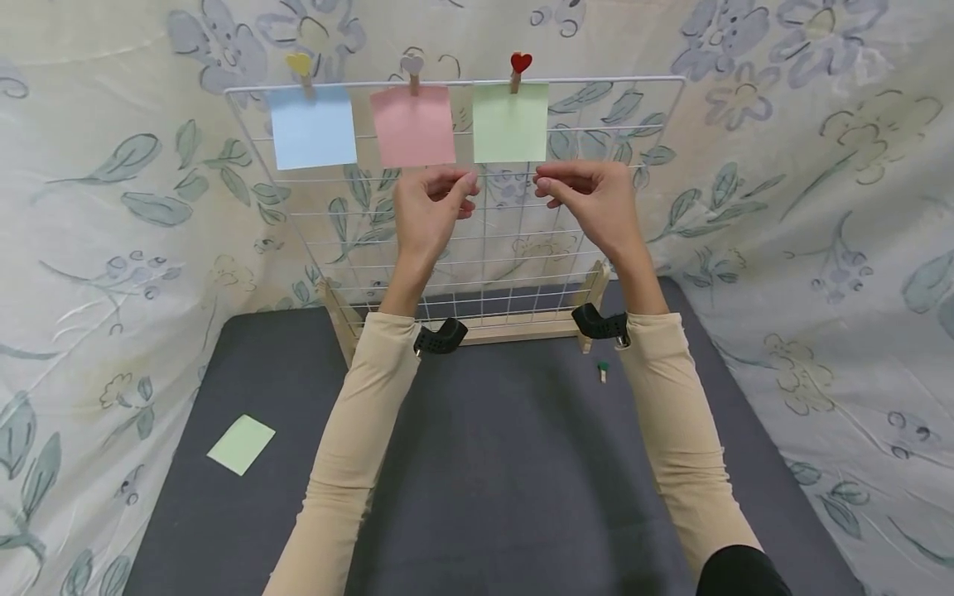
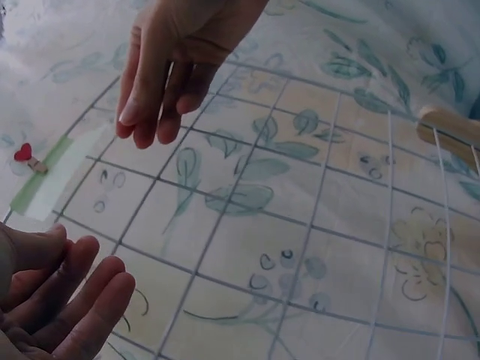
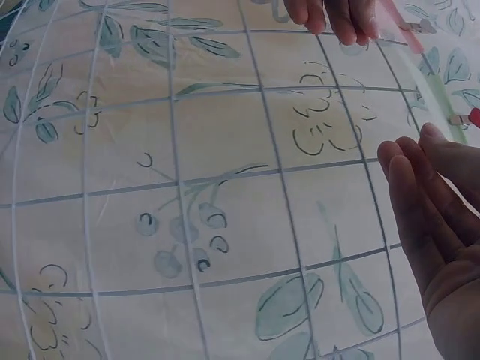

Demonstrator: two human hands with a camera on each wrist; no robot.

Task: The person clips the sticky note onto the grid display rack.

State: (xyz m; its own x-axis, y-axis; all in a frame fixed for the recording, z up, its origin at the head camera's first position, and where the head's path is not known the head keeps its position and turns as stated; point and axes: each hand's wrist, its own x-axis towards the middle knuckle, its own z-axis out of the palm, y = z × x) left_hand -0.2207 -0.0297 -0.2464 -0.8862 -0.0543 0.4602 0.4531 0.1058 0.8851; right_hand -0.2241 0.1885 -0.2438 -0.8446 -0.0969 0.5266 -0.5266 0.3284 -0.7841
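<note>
A light green sheet of paper hangs from the top bar of a white wire grid, held by a clothespin with a red heart. Just below its lower left corner is my left hand, thumb and fingers bent loosely with nothing between them. My right hand is below and right of the lower right corner, likewise holding nothing. Both wrist views show relaxed fingers a little apart from the paper. A pink sheet on a clothespin with a pale heart hangs above my left hand.
A blue sheet hangs at the grid's left under a yellow-heart clothespin. The grid stands in a wooden base. On the dark tabletop lie a green paper at left and a small green-topped clothespin at right.
</note>
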